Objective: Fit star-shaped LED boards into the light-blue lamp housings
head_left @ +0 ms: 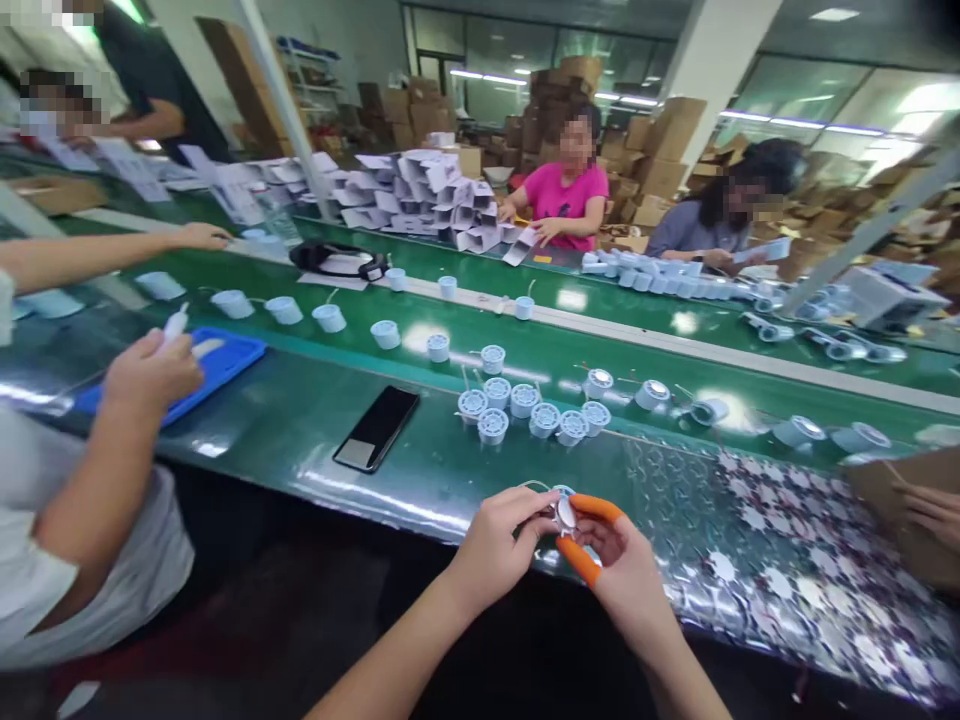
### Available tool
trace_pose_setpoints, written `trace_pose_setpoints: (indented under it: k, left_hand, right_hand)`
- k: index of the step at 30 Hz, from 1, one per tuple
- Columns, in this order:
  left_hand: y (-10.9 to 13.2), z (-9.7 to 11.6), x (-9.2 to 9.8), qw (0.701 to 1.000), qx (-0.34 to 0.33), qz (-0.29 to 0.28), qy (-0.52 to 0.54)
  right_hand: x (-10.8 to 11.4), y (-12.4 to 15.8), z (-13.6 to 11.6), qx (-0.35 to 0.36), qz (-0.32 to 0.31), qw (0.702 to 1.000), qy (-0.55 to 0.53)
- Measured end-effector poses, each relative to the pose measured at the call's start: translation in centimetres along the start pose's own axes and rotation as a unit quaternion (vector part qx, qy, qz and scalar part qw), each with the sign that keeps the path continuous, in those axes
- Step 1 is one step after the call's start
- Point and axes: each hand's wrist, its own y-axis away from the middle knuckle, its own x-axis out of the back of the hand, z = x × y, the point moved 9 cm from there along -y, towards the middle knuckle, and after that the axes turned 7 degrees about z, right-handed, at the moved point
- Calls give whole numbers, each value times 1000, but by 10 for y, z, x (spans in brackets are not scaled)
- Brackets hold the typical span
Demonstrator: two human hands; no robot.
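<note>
A small round lamp fitting (565,514) with a silvery face and a thin wire sits between my two hands, just above the bench's front edge. My left hand (499,540) pinches it from the left. My right hand (619,572) wears orange finger cots on thumb and forefinger, and these press against the fitting from the right. Several similar pale fittings with ribbed backs (517,405) stand grouped on the green belt (420,480) ahead of my hands. A black smartphone (377,428) lies face up to the left of them.
A shiny patterned foil sheet (780,545) covers the bench to my right. To the left, a co-worker's hand (150,375) holds a white tube over a blue tray (225,365). Across the belts, other people sit beside stacked white cardboard sleeves (427,195), with brown cartons behind.
</note>
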Motion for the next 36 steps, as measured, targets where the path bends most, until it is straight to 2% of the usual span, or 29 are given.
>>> trace_pose_setpoints:
  k: [4, 7, 9, 12, 15, 19, 22, 26, 29, 30, 32, 36]
  left_hand:
    - [15, 10, 22, 993, -81, 28, -80]
    - [21, 17, 27, 986, -108, 32, -123]
    - [22, 19, 26, 984, -118, 7, -136]
    - [21, 18, 20, 979, -131, -50, -151]
    - [14, 8, 18, 976, -136, -58, -159]
    - [-3, -14, 14, 984, -99, -28, -143]
    - [-18, -32, 5, 993, -47, -10, -105]
    - [-33, -66, -13, 996, 59, -14, -71]
    - [-36, -84, -25, 992, 107, -36, -61]
    - [-36, -83, -25, 992, 101, -36, -64]
    - [-36, -69, -21, 995, 50, -21, -83]
    - [-38, -14, -11, 986, -101, -1, -134]
  right_hand:
    - [-19, -1, 8, 6, -74, 996, 41]
    - [-31, -3, 12, -22, -101, 994, 34]
    - [-35, -2, 11, -39, -117, 992, 39]
    - [-33, -1, 6, -37, -121, 988, 92]
    - [-15, -3, -2, -4, -75, 976, 204]
    - [9, -8, -17, 83, 4, 929, 359]
    - [19, -12, -23, 132, 44, 893, 428]
    - [19, -16, -26, 172, 73, 857, 480]
    - [19, -19, -29, 185, 89, 849, 487]
    - [20, -20, -30, 186, 96, 850, 484]
    - [22, -18, -33, 191, 99, 861, 461]
    - [31, -6, -38, 194, 120, 903, 364]
